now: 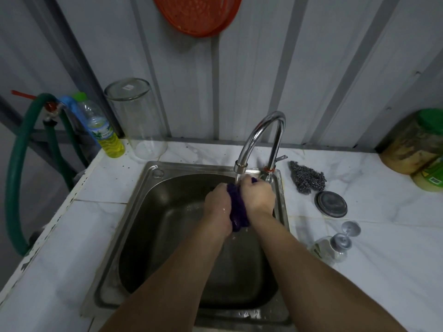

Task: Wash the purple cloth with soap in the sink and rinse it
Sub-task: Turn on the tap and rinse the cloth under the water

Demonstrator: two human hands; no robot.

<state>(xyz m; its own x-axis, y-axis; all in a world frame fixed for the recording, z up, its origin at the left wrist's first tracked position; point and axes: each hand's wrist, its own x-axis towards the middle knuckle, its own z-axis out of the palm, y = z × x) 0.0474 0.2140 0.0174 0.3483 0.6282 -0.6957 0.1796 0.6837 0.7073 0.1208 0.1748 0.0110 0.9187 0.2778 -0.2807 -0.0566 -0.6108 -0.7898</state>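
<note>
Sink (143,212) brushed stainless steel, dull sheen. Faucet (261,133) polished chrome, glossy. Counter (374,236) smooth white marble-look tile. Purple cloth (237,207) wet knit fabric. Scouring pad (308,177) at 3 o'clock rough steel wool. Jar (136,116) clear glass.

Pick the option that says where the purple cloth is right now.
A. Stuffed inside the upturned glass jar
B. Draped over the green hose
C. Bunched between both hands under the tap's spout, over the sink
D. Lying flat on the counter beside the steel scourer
C: the purple cloth is bunched up between the left hand and the right hand, both gripping it just below the tap spout, above the sink basin.
</note>
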